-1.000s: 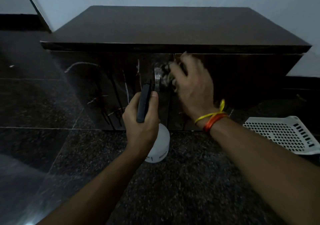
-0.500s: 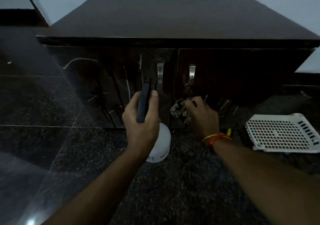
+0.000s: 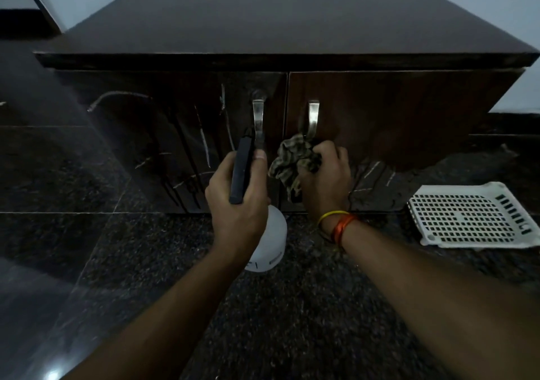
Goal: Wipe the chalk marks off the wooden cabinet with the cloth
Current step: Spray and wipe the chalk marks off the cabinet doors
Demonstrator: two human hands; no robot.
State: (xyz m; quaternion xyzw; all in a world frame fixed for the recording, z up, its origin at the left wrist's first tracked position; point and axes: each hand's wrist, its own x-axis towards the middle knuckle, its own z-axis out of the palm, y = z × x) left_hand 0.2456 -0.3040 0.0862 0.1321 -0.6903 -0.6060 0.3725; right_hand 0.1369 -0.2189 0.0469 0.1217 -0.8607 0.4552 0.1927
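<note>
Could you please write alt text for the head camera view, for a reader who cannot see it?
A person's right hand presses a crumpled checked cloth against a dark wooden cabinet streaked with white chalk marks, while the left hand holds a white spray bottle.

White perforated plastic tray [image 3: 473, 219] flat on the dark speckled floor [image 3: 292, 315] — at its right edge. White round bottle [image 3: 267, 242] upright nearer the middle, well apart from it.
</note>
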